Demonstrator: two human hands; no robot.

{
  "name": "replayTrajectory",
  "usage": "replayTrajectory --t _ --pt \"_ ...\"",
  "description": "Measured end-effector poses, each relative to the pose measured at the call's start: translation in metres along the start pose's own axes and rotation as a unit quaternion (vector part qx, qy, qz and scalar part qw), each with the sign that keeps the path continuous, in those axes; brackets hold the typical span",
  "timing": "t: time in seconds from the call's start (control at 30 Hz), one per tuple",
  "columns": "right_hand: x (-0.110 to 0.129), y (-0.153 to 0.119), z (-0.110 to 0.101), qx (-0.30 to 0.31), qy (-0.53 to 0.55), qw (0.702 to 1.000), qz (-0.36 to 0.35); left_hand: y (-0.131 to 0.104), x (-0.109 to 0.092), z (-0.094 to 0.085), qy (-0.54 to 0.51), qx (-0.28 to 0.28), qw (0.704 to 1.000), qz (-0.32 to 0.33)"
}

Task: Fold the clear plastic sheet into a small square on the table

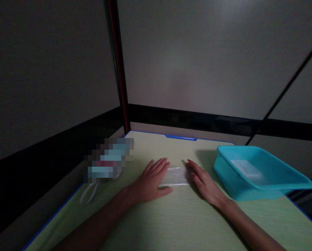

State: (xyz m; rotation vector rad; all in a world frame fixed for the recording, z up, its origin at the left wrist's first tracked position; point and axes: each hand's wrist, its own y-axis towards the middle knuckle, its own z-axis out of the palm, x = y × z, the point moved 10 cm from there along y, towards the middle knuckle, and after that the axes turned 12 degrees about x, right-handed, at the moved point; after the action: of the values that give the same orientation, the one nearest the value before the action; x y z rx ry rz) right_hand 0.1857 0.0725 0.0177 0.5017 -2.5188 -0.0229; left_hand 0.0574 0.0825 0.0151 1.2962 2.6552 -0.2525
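Note:
A flat, clear plastic piece, perhaps a small bag (177, 176), lies on the table (150, 226) between my hands. My left hand (152, 183) rests flat over its left end, fingers stretched out and thumb apart. Over the right end is my right hand (204, 183), on its side with the fingers extended and slightly bent. Both ends of the plastic are hidden under or behind the hands. Neither hand is wrapped round anything.
On the right stands a turquoise plastic basin (229, 174) with a whitish flat item (246, 168) inside. A blurred-out object (109, 160) with a white loop (89, 193) lies at the left edge. Walls (187, 69) border the table's back and left.

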Motion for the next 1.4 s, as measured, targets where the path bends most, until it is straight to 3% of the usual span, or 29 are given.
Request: replayTrajectory --t 0.37,0.63,0.77,0.87,0.93,1.0,1.07,1.2,1.3,1.4 --pt "-0.005 0.0 -0.012 -0.026 0.039 0.999 -0.011 -0.005 -0.011 -0.013 0.008 -0.024 0.998 0.049" --pt "0.001 -0.002 -0.017 -0.014 0.029 0.999 0.013 -0.003 -0.002 -0.012 -0.004 -0.03 0.999 0.035" --pt "0.006 -0.006 -0.014 -0.013 0.047 0.998 0.04 0.0 0.031 -0.021 0.011 -0.103 0.992 -0.068" --pt "0.023 -0.008 -0.005 0.024 0.107 0.994 -0.003 -0.006 0.055 -0.031 0.01 -0.188 0.97 -0.157" --pt "0.034 -0.011 -0.003 0.058 0.13 0.989 -0.044 -0.01 0.056 -0.037 -0.005 -0.226 0.961 -0.158" --pt "0.041 -0.015 -0.006 0.074 0.095 0.989 -0.081 -0.014 0.042 -0.043 -0.026 -0.245 0.963 -0.113" --pt "0.047 -0.02 -0.01 0.089 0.016 0.988 -0.126 -0.014 0.016 -0.046 -0.042 -0.227 0.972 -0.031" --pt "0.054 -0.031 -0.007 0.138 -0.09 0.967 -0.192 -0.014 -0.051 -0.026 -0.02 -0.049 0.983 0.175" --pt "0.056 -0.032 -0.009 0.139 -0.099 0.965 -0.2 -0.018 -0.068 -0.013 -0.004 0.029 0.975 0.22" --pt "0.058 -0.031 -0.006 0.148 -0.096 0.963 -0.203 -0.017 -0.067 -0.008 0.008 0.059 0.975 0.213"
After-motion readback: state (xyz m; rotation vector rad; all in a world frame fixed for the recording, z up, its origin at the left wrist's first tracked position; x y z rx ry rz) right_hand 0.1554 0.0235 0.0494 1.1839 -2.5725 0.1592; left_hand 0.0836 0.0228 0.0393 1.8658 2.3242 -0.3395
